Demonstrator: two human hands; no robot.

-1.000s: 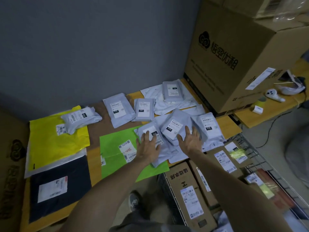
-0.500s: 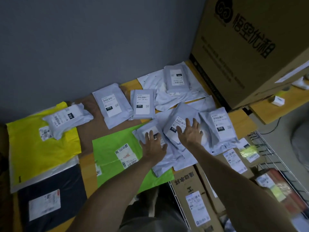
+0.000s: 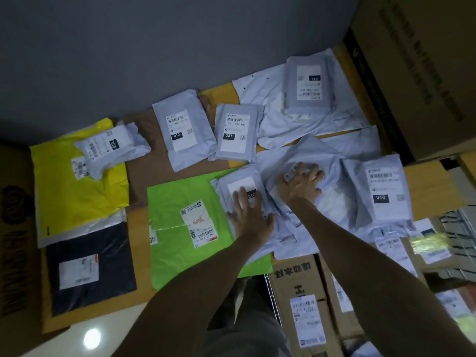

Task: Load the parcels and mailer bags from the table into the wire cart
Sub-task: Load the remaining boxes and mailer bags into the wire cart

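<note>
Table point(image 3: 427, 184), contents left to right.
- Left edge: yellow mailer bag point(image 3: 77, 202) bearing a small grey parcel point(image 3: 110, 148); black mailer bag point(image 3: 103, 284) at the near left corner.
- Centre: green mailer bag point(image 3: 180, 197); behind it, grey mailer 010 point(image 3: 184, 130) and grey mailer 231 point(image 3: 235, 132).
- Left hand point(image 3: 251, 215): fingers straight and spread, pressing flat on the near grey mailer point(image 3: 240, 182).
- Right hand point(image 3: 301, 186): fingers bent, gripping the crumpled grey mailer point(image 3: 309, 153).
- Right edge: labelled grey mailer point(image 3: 383, 186).
- Beyond the near right corner: wire cart point(image 3: 458, 228), holding cardboard boxes point(image 3: 301, 279).
</note>
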